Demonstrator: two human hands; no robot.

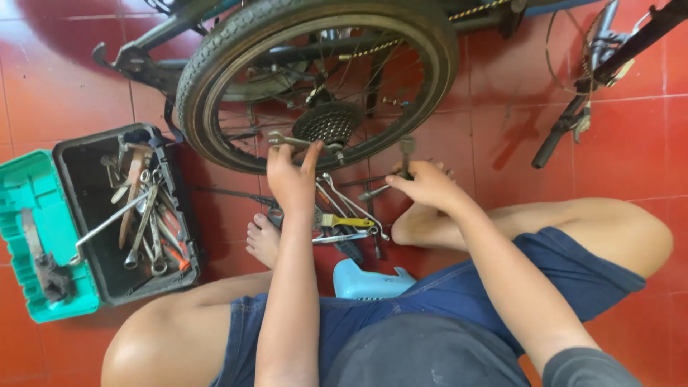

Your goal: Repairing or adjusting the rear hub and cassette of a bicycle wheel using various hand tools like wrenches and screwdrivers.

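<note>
I sit on a red tiled floor in front of a bicycle rear wheel (pixel 215 50) with a cassette of sprockets (pixel 328 123) at its hub. My left hand (pixel 290 175) grips a metal wrench (pixel 287 140) that reaches toward the hub axle. My right hand (pixel 424 183) is closed around the handle of a second wrench (pixel 407 150), which stands upright just right of the hub. Both hands are low in front of the tyre.
An open toolbox (pixel 86 154) with a teal lid (pixel 32 236) holds several wrenches and screwdrivers at my left. Loose tools (pixel 344 222) lie on the floor between my bare feet. A light blue plastic part (pixel 365 281) lies by my lap. Handlebars (pixel 573 118) are at upper right.
</note>
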